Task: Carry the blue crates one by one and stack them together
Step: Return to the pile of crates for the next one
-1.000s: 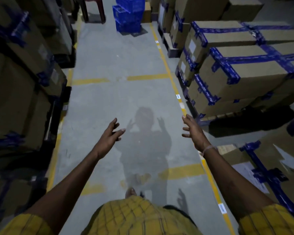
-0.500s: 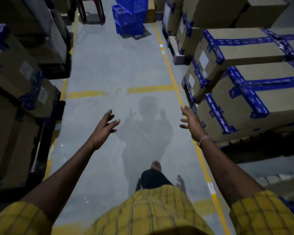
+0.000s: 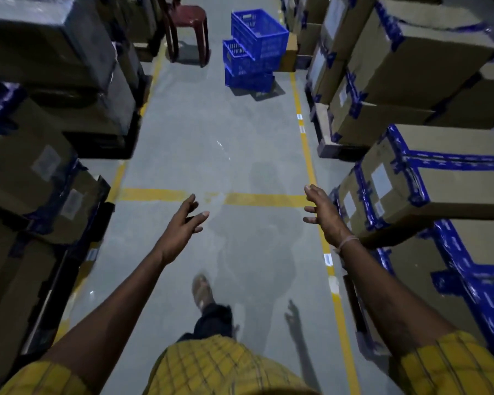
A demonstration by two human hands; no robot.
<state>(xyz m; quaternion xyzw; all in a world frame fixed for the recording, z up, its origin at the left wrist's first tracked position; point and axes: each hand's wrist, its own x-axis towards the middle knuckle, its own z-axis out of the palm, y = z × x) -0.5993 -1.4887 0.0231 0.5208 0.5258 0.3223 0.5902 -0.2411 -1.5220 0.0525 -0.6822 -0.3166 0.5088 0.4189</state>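
Note:
A stack of blue crates stands on the floor at the far end of the aisle, right of centre; the top crate sits skewed on the ones below. Both my arms reach forward over the grey floor, well short of the stack. My left hand is held out with fingers relaxed and holds nothing. My right hand is likewise loose and empty, with a thin band at the wrist.
Cardboard boxes taped in blue line the right side, and wrapped boxes line the left. A dark red plastic chair stands at the far left of the aisle. Yellow floor lines mark the lane. My foot steps forward.
I have walked down the aisle, so the crate stack is nearer and fuller in view. The yellow cross line has slid towards my hands. Both hands remain raised and empty.

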